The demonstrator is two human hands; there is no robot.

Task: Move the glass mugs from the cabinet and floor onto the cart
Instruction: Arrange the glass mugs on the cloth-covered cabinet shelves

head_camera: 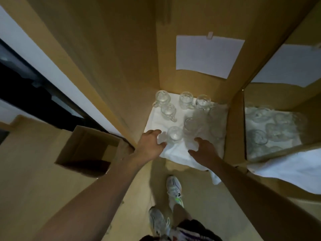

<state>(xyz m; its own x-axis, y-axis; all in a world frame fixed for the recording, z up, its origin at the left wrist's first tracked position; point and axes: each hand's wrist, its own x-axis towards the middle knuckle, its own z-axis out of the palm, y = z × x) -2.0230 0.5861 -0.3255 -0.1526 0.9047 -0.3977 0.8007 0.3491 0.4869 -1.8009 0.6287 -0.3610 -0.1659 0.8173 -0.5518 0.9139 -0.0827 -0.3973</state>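
Note:
Several clear glass mugs stand on a white cloth (156,119) on the bottom of the open wooden cabinet (132,70). My left hand (150,142) curls around a faint glass mug (161,138) at the cloth's front left. My right hand (204,149) curls around another faint mug (191,145) at the front. One mug (174,136) stands between my hands and another (191,125) just behind it. More mugs (264,129) sit on a cloth in the cabinet bay to the right. The cart is out of view.
An open cardboard box (86,148) lies on the floor at the left of the cabinet. White paper sheets (207,55) hang on the cabinet's back wall. A white cloth (286,169) spills over the right bay's edge. My shoes (174,188) stand on the floor below.

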